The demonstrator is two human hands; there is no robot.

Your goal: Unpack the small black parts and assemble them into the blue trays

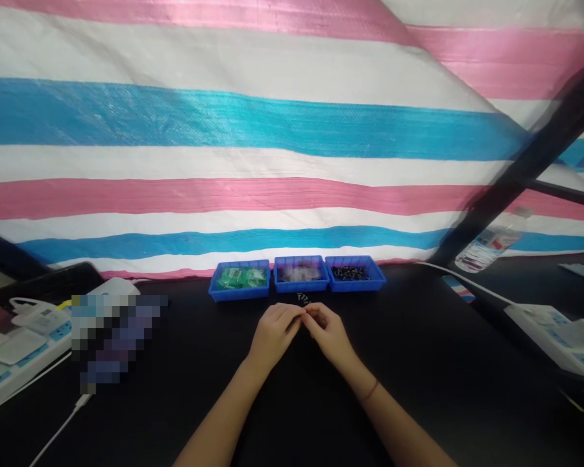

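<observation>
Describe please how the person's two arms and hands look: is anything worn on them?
Both forearms are bare, with no sleeves in view and no gloves. The left hand shows no ring or watch that I can make out. The right hand is also bare, but a thin dark band circles its wrist. Nails are too small to judge.

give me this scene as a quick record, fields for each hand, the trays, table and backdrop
left hand: left hand on the table, fingertips meeting the right hand's; too small to tell what is between them
right hand: right hand, thin band on the wrist
small parts: dark small parts lying just beyond the fingertips
trays: three blue trays in a row; left tray green packets, middle tray clear bags, right tray dark pieces
table: black table
backdrop: striped tarp, pink, white, blue
</observation>
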